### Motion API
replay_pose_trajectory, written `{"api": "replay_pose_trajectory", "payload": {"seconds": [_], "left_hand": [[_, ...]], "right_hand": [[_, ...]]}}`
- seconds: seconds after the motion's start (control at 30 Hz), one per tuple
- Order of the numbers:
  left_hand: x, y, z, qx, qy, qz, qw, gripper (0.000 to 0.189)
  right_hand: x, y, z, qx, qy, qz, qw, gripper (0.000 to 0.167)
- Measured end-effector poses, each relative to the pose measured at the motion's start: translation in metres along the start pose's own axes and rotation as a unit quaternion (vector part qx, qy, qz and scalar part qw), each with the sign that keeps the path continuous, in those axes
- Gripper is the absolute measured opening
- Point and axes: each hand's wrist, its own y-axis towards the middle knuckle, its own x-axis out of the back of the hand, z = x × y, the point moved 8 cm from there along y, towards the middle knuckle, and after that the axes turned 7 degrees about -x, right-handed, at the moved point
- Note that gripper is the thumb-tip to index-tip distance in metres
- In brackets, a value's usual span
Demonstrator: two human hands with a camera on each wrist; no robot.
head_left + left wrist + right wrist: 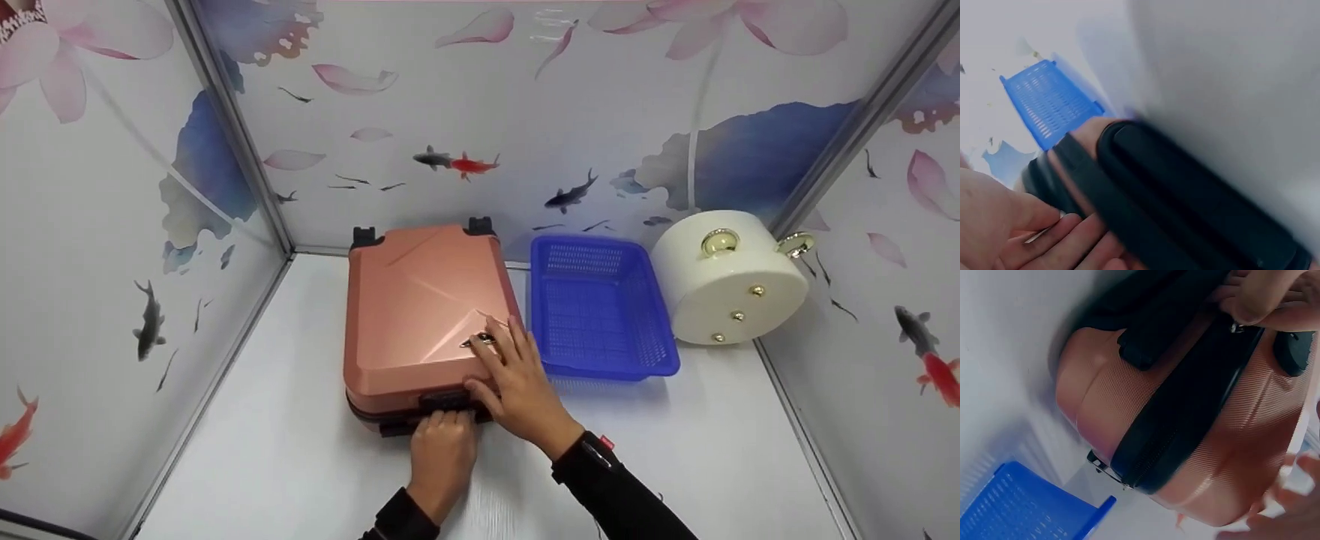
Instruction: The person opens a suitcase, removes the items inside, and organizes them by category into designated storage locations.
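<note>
I've got the left hand [444, 450] curled, pinching the suitcase [420, 300] by its zip pull [1235, 328], and the right hand [517, 382] spread over its top corner. Suitcase lies just ahead of both; basket [589, 315] and white case [731, 274] sit off past the right one.

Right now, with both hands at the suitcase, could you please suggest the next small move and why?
I'd probably draw the zipper pull along the black band, since the left hand appears to pinch that pull while the right hand rests on top of the suitcase, well placed to steady it.
</note>
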Motion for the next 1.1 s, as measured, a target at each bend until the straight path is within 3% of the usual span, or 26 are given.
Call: {"api": "replay_pose_trajectory", "payload": {"seconds": [0.1,0.3,0.43,0.73,0.93,1.1], "left_hand": [[0.006,-0.005,0.007,0.006,-0.018,-0.001,0.9998,0.023],[0.008,-0.024,0.04,0.073,-0.091,0.048,0.9921,0.024],[0.011,-0.033,0.067,0.095,-0.115,0.069,0.9863,0.023],[0.027,-0.053,0.126,0.1,-0.106,0.06,0.9875,0.024],[0.032,-0.062,0.153,0.124,-0.099,0.07,0.9848,0.018],[0.033,-0.065,0.178,0.161,-0.108,0.078,0.978,0.012]], "right_hand": [[-0.011,-0.002,-0.002,0.001,-0.018,0.038,0.9991,0.067],[-0.012,-0.009,-0.006,0.007,-0.019,0.03,0.9993,0.067],[-0.011,-0.009,-0.007,0.012,-0.021,0.029,0.9993,0.066],[-0.012,-0.003,-0.005,0.019,-0.007,0.015,0.9997,0.067],[-0.011,-0.002,-0.008,0.021,-0.004,0.006,0.9998,0.068],[-0.01,-0.002,-0.007,0.034,-0.01,-0.013,0.9993,0.066]]}}
